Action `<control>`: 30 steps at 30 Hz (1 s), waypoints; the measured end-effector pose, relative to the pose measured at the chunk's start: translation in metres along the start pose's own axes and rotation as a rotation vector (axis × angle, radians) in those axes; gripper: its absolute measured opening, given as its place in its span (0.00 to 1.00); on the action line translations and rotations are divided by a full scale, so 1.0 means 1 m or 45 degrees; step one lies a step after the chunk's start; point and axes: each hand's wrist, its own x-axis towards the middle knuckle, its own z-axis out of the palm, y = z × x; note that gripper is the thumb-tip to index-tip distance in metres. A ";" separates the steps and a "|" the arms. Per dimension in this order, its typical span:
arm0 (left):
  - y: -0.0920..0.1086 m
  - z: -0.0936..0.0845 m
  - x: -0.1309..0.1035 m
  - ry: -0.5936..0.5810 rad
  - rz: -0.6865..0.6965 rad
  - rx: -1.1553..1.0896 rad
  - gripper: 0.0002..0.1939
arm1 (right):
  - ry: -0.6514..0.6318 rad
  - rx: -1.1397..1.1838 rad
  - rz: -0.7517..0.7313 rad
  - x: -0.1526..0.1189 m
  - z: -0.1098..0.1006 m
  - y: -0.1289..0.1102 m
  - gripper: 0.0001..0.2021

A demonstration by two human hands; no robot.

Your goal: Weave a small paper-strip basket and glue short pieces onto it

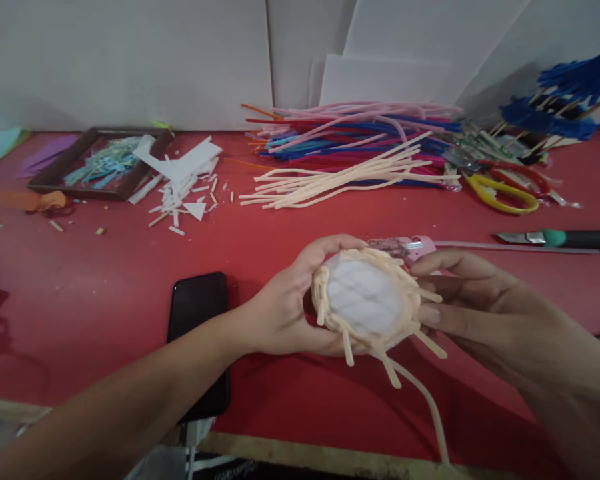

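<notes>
A small round basket woven from cream pipe cleaners (407, 293), with a white disc (363, 293) at its middle, is held above the red table. Several short pipe-cleaner ends stick out around its rim, and one long strand (430, 397) hangs down toward the table's front edge. My left hand (295, 300) wraps the basket's left side, thumb below and fingers above. At the right edge, my right hand (480, 303) pinches the woven rim between thumb and fingers; what its fingertips press exactly is partly hidden.
Cream pipe cleaners (345, 177) lie before a coloured pile (350, 127). Yellow-handled scissors (500, 195) and a utility knife (565, 238) are at right. A black phone (200, 313) lies by my left arm. Paper scraps (185, 180) and a brown tray (45, 180) stand back left.
</notes>
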 end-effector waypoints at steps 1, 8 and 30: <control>-0.001 -0.001 0.000 0.016 0.033 0.017 0.48 | 0.043 -0.026 -0.072 -0.001 0.002 0.000 0.12; -0.004 -0.003 0.000 0.032 0.094 0.132 0.50 | 0.196 -0.270 -0.234 -0.006 0.003 0.001 0.08; 0.000 0.001 0.000 -0.027 0.103 0.117 0.50 | 0.124 -0.398 -0.192 -0.008 -0.004 -0.004 0.08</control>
